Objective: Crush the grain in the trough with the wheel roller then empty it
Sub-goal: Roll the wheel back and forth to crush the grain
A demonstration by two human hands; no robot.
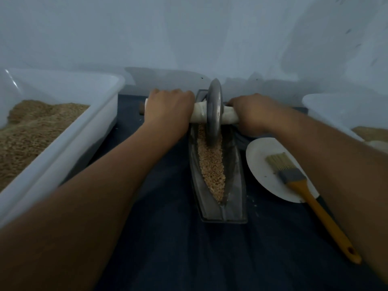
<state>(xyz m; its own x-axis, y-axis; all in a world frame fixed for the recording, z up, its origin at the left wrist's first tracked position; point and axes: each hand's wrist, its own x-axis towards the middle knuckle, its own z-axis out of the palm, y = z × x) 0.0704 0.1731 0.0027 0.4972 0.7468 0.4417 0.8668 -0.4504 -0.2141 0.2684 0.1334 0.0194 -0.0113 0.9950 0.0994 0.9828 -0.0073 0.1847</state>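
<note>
1. The left hand (pixel 168 108) and right hand (pixel 252 114) each grasp the wheel roller (pixel 214 114) axle for even downward pressure.
2. The wheel sits in the trough (pixel 235 185), at its far end, on the grain (pixel 212 166).
3. A brush (pixel 302 187) waits right of the trough, likely for emptying.

Open dark table (pixel 168 248) lies between my forearms, in front of the near end of the trough (pixel 220 206). To my left, a tall white tub (pixel 63 148) of grain walls off that side. To my right, a white plate (pixel 264 164) carrying a brush (pixel 304 192) sits just beside the trough (only a narrow gap). A wall (pixel 189 38) closes the far side.
</note>
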